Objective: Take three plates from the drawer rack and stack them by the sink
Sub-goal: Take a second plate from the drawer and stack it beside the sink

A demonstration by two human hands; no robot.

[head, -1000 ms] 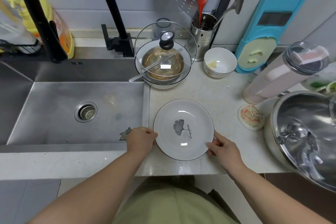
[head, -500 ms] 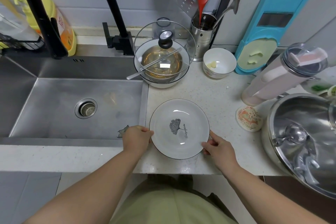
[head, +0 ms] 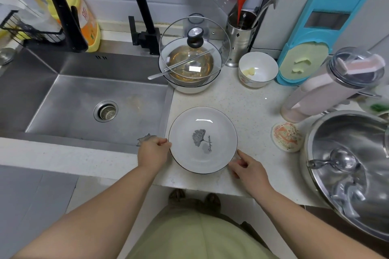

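A white plate (head: 203,140) with a dark rim and a grey leaf print lies flat on the speckled counter (head: 250,109), right beside the sink (head: 84,99). My left hand (head: 152,153) grips the plate's left rim with curled fingers. At the lower right rim my right hand (head: 248,169) pinches the edge between forefinger and thumb. Whether other plates lie under this one I cannot tell. The drawer rack is out of view.
A lidded glass bowl (head: 190,65) with chopsticks stands behind the plate, next to a small white bowl (head: 257,69) and a steel utensil holder (head: 240,33). A large steel bowl (head: 349,166) and a pink container (head: 328,88) fill the right. The black tap (head: 63,6) arches over the sink.
Both hands have slid the plate a little to the left, so its rim now lies close to the sink's edge. Their hold on the rim looks the same.
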